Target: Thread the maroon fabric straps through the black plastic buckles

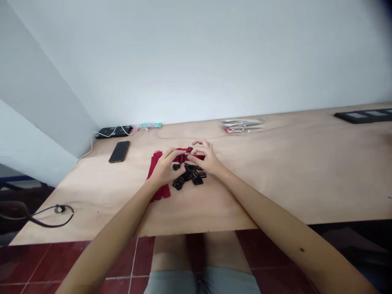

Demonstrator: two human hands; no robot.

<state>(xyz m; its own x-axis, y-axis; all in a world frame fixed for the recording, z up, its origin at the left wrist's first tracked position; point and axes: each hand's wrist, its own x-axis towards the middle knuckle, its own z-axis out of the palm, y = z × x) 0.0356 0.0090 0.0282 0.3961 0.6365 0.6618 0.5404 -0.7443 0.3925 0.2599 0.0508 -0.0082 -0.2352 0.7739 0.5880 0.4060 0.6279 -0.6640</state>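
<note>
Both my hands meet over red straps near the middle of the table. My left hand is curled, its index finger and thumb on either side of a red strap threaded with a black buckle. From the right, my right hand closes thumb and forefinger at the strap, while its upper fingers curve above. Just behind, a second black buckle sits on red webbing by the fingertips. Loose black plastic buckles are heaped below my hands. More red straps lie stacked beneath my left wrist, partly hidden.
A phone lies to the left, with a black device and white cable behind it. Plastic packets rest near the wall. A black object is at the far right; a dark cable loops over the left edge.
</note>
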